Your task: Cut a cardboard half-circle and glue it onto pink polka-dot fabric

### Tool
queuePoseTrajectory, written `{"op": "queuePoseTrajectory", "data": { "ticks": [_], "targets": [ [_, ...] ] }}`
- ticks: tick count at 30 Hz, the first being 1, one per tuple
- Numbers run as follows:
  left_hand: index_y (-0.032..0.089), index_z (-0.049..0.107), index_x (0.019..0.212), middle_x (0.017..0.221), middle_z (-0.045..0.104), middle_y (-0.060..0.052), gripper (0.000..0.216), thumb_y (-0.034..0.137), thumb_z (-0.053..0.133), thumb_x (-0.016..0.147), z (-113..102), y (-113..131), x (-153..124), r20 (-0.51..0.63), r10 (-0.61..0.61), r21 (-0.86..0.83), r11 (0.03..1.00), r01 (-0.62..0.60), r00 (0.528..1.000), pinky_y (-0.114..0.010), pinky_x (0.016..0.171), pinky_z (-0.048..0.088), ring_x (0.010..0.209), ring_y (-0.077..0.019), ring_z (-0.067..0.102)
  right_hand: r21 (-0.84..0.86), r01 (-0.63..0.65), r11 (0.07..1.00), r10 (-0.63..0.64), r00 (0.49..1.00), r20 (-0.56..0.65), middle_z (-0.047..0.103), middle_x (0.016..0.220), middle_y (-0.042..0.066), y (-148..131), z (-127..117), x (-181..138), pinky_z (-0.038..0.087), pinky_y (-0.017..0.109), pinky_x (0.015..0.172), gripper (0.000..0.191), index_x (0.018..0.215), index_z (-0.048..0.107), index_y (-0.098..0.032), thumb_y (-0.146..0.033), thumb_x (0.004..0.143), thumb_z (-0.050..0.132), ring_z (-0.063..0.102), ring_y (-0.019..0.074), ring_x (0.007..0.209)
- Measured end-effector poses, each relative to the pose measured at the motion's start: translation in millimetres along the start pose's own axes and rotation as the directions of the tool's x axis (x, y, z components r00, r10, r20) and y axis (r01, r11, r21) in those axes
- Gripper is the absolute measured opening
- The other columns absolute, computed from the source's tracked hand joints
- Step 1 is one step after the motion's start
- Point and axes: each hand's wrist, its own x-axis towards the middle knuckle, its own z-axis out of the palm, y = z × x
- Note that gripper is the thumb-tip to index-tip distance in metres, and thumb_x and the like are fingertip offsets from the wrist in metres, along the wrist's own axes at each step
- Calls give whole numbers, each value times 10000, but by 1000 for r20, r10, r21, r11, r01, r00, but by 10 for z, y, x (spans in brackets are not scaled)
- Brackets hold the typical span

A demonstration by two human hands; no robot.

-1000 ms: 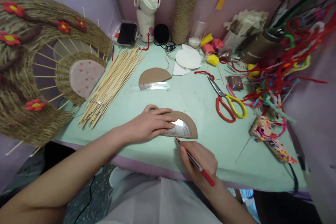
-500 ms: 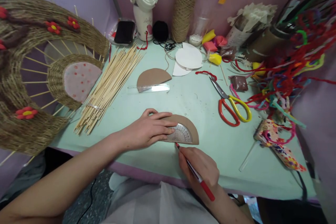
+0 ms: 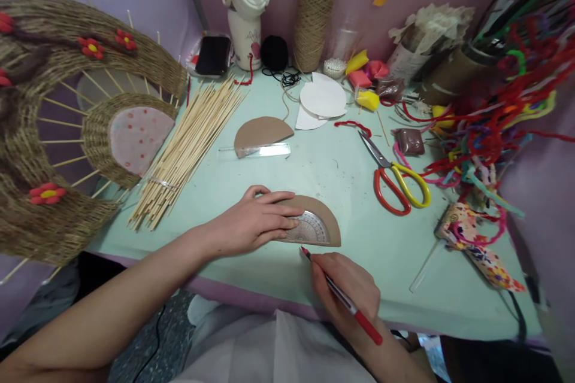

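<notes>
My left hand [image 3: 263,221] lies flat with its fingers stretched across a clear protractor [image 3: 314,229], pressing it onto a brown cardboard half-circle [image 3: 331,221]. The palm and fingers cover the left part of both pieces. In my right hand [image 3: 350,287] a red pen [image 3: 342,294] is gripped near its front, the tip pointing up and left. That tip sits just below the straight edge of the half-circle, slightly apart from it. A second cardboard half-circle [image 3: 260,133] lies farther back, with a clear ruler [image 3: 269,151] over its lower edge.
Scissors [image 3: 381,161] with red and yellow handles lie at the right, near tangled pipe cleaners [image 3: 485,131] and a glue gun [image 3: 476,245]. Bundled sticks [image 3: 188,149] and a woven fan-shaped piece [image 3: 148,54] occupy the left. A bottle [image 3: 245,30] and twine spool [image 3: 317,12] stand behind.
My right hand has shifted slightly right and down, drawing the pen tip off the half-circle's straight edge. My left hand and the protractor have stayed in place.
</notes>
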Motion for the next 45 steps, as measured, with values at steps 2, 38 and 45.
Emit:
{"op": "queuePoseTrajectory", "data": {
  "ticks": [2,38,45],
  "targets": [
    [263,639,1195,1339,611,-50,275,301,462,987,-3,3,1,1,0,1,1000,0,1000,-408,1015,230,1385,-225,390,20,-5,1000,5,1000,-12,693,741,22,-4,-29,-7,525,234,612,182,945,650,-190,-53,844,586,650,131,628],
    [59,532,1304,1371,528,-209,413,124,393,921,685,803,88,-226,-214,545,781,305,950,-447,975,429,1257,-326,500,-377,177,909,-85,965,247,734,1046,106,92,-79,71,420,368,893,273,1207,595,-148,-151,971,456,649,211,1034],
    [8,555,1274,1323,579,-214,426,283,429,973,606,838,75,-274,-173,590,746,307,946,-422,988,426,1217,-312,533,-70,13,997,1,982,188,719,1011,63,88,-295,275,480,316,818,253,1151,621,-197,-214,972,442,656,180,907]
  ]
}}
